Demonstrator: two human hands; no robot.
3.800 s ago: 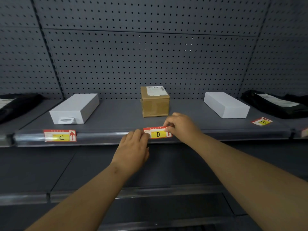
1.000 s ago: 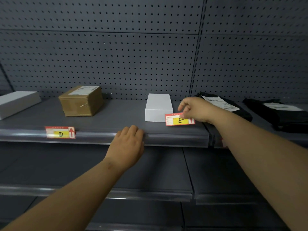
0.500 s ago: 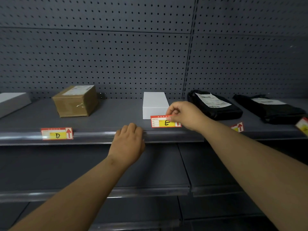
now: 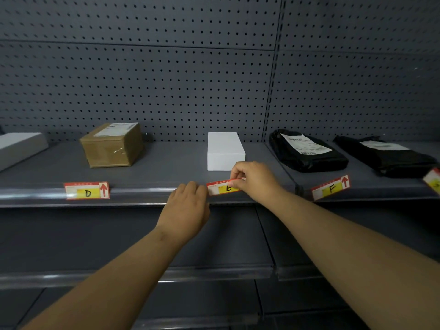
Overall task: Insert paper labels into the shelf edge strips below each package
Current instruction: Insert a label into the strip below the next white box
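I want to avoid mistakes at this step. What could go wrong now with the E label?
1. The right hand pinches the E label by its right end only, and it sits tilted on the strip; pushed in like this, it may bend or seat crooked.
2. The left hand covers the strip beside the label, so its left corner may miss the groove.
3. The F label lies loose at the shelf edge; a brush from the right arm could knock it off.

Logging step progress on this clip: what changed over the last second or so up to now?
The right hand brought the E label down from beside the white box to the shelf edge strip; the left hand slid right to meet it. The D label stayed in the strip; the boxes stayed put.
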